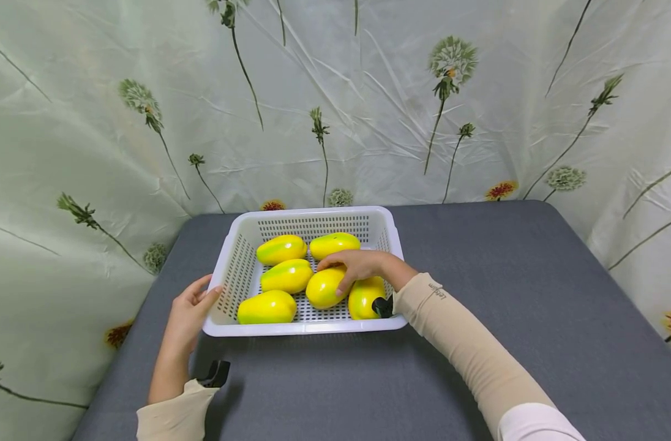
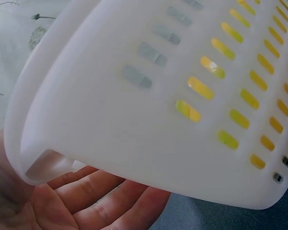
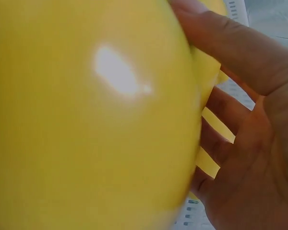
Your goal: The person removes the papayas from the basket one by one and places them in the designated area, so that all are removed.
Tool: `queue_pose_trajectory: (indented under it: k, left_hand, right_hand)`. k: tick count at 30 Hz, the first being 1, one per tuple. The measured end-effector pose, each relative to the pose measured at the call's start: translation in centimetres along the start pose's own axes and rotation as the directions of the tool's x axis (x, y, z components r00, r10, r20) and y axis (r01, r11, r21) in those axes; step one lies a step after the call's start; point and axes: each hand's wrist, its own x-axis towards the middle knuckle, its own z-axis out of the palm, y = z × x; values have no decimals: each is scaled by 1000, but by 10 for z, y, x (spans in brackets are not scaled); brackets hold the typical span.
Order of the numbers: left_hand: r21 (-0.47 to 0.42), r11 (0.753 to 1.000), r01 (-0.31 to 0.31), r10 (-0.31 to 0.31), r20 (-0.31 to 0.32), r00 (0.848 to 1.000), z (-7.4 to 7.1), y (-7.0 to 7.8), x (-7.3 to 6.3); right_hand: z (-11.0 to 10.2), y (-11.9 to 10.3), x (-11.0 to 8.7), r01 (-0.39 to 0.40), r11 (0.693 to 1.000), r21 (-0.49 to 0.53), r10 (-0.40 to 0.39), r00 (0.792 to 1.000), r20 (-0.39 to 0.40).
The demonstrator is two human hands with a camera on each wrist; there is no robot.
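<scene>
Your right sleeve (image 1: 470, 349) leads to your right hand (image 1: 363, 267), pinching a yellow fruit (image 1: 322, 290) inside the white basket (image 1: 371, 229); its glossy surface could slip if your left hand (image 1: 187, 315), gripping the rim (image 1: 308, 329), tugs

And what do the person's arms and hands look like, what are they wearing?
The left hand and right hand wear no gloves. There's a beige left sleeve and a beige right sleeve with small dark lettering. Higher up the right arm is a white sleeve. Small black gadgets sit near both wrists.
</scene>
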Motion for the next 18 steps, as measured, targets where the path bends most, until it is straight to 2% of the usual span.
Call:
queue_pose_trajectory:
  k: [7, 13, 15, 18]
  left_hand:
    - [-17, 1000, 11, -10, 16, 1000, 0, 12, -6]
    - [13, 1000, 3, -3, -33, 999, 2, -4, 1]
    - [7, 1000, 15, -15, -25, 1000, 3, 7, -4]
    - [1, 1000, 31, -31, 3, 1000, 5, 37, -18]
  right_hand:
    - [0, -2, 1, 52, 999, 12, -52, 998, -42]
    - [-3, -3, -1, 142, 990, 9, -140, 986, -92]
    - [-4, -3, -3, 167, 986, 25, -164, 980, -111]
    - [-6, -4, -5, 195, 980, 48, -187, 972, -143]
